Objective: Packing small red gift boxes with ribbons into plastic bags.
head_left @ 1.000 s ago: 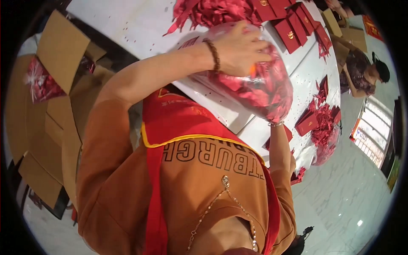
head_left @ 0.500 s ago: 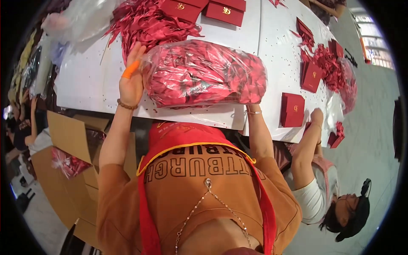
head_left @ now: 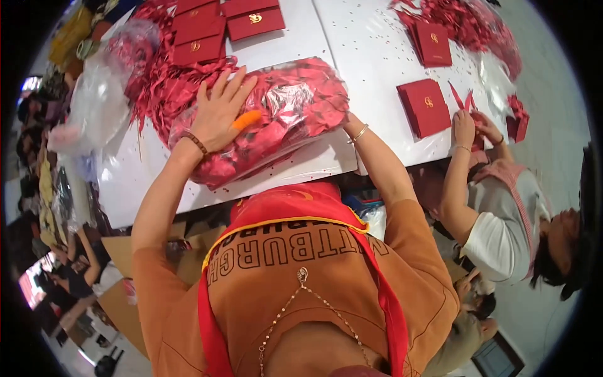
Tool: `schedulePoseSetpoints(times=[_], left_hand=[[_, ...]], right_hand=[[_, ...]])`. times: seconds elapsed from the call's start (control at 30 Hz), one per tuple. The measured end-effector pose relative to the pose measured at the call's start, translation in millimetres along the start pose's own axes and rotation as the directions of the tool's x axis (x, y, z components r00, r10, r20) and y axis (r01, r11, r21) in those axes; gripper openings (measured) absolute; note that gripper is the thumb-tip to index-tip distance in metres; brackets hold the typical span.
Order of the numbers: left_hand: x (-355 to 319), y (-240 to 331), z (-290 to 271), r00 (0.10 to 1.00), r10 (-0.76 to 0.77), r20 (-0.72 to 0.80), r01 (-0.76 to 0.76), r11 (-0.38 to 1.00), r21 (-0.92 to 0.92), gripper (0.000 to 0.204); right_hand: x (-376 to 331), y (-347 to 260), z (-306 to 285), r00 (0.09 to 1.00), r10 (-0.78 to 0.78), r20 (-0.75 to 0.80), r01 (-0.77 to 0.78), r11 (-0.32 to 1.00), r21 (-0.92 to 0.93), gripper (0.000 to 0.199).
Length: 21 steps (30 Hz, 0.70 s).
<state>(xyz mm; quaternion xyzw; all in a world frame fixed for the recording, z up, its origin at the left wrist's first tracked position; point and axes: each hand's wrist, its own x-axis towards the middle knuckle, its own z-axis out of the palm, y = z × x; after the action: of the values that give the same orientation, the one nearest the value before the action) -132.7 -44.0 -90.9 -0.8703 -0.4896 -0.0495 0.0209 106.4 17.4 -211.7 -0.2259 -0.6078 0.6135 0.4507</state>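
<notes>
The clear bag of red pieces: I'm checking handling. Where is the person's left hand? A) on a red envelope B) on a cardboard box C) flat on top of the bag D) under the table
C: the left hand lies spread on top of the clear bag of red pieces on the white table.

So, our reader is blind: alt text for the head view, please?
A person's left hand lies spread on a clear bag of red pieces on a white table; the right hand is hidden behind the bag. Red envelopes lie around, and a co-worker's hands work at the right.
</notes>
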Motion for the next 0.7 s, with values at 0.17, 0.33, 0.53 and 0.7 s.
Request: schedulePoseSetpoints(times=[0.17,0.33,0.53,0.7], left_hand=[[43.1,56.0,-10.6,0.955,0.296,-0.021,-0.296,0.944,-0.143,0.061],[43.4,53.3,0.6,0.927,0.371,0.048,-0.355,0.912,-0.207,0.057],[-20.7,-79.7,-0.7,0.959,-0.281,0.033,0.257,0.815,-0.520,0.040],[-126.1,-102.6,50.5,0.877,-0.373,0.304,0.222,-0.247,-0.943,0.049]], right_hand=[[0.2,-9.4,-2.4,0.997,-0.036,-0.061,0.034,0.999,-0.036,0.042],[2.4,-11.6,-4.5,0.993,-0.050,-0.110,0.038,0.994,-0.107,0.042],[0.1,-14.3,-4.3,0.968,-0.148,-0.202,0.069,0.934,-0.350,0.041],[1.1,-18.6,4.1,0.956,-0.208,-0.209,0.090,0.882,-0.463,0.041]])
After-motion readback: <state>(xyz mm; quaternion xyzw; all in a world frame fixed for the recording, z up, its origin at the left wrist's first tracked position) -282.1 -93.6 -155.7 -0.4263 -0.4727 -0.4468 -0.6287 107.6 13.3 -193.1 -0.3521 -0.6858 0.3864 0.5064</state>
